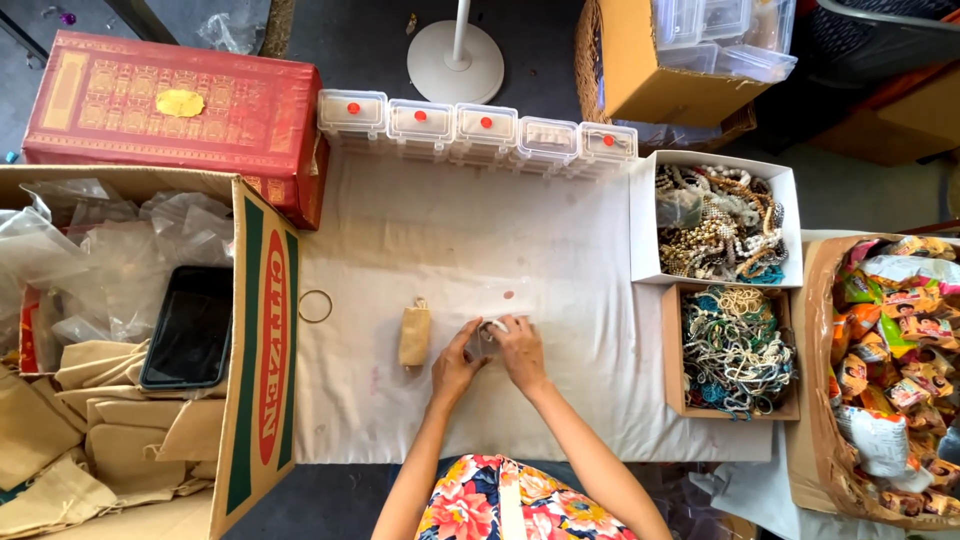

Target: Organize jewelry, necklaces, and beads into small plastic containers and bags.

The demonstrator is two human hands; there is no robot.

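My left hand and my right hand meet over a white cloth, both pinching a small clear plastic bag with something small inside that I cannot make out. A small tan drawstring pouch lies on the cloth just left of my left hand. Further left, near the big carton, rests a thin gold bangle ring.
A large carton at left holds clear bags, tan pouches and a black tray. A red patterned box sits behind it. Several clear lidded containers line the cloth's far edge. Two boxes of beaded jewellery stand at right, beside a carton of colourful packets.
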